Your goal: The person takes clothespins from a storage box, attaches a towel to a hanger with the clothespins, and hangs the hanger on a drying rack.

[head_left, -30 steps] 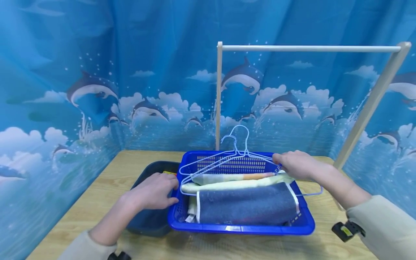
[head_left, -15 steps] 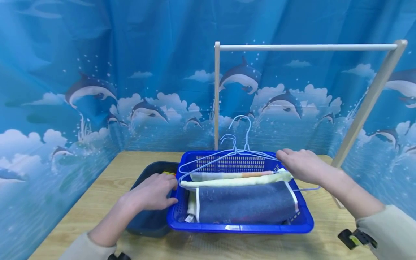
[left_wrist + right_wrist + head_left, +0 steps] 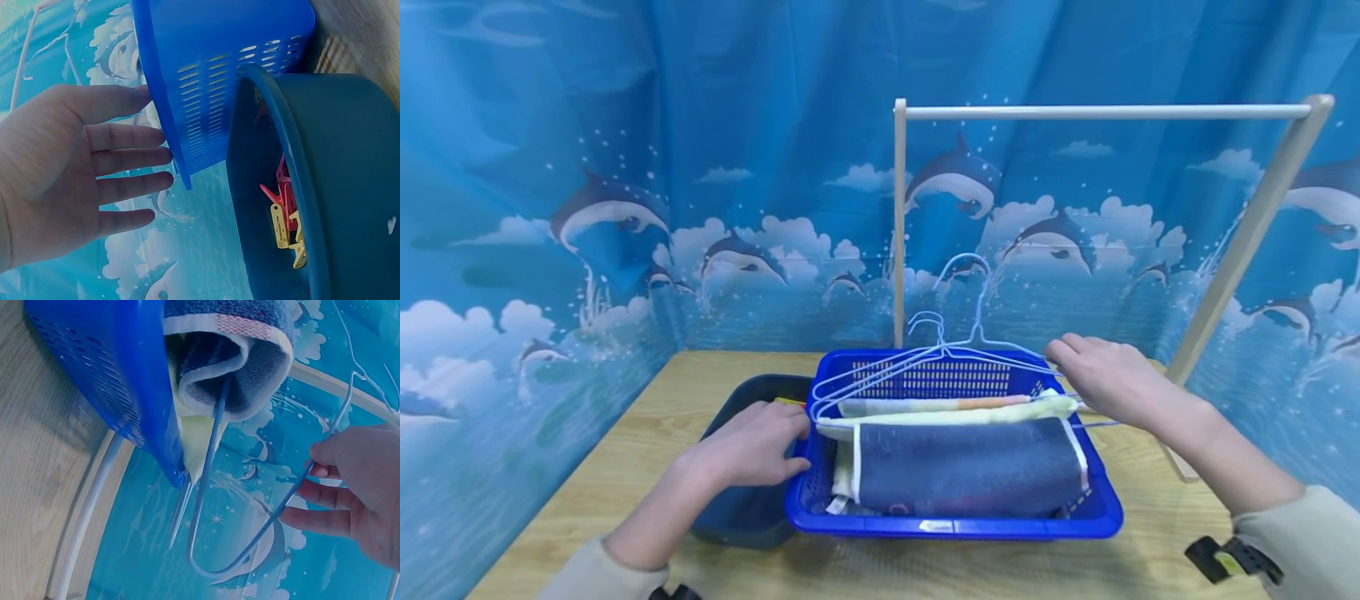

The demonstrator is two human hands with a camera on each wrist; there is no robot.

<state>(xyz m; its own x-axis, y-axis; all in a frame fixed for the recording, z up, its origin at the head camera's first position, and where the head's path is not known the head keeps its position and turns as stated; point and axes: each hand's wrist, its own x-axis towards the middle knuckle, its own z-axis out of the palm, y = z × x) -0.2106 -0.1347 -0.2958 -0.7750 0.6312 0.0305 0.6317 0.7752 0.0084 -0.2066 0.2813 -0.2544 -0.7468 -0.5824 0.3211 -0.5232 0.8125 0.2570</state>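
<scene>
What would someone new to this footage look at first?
Probably the dolphin-print backdrop, which fills most of the head view behind the table. Next would likely be the bright blue basket on the table, with a navy towel lying at its near side. Then the right grip, at the basket's right side, pinching a pale wire hanger, with the rack standing beyond.
</scene>
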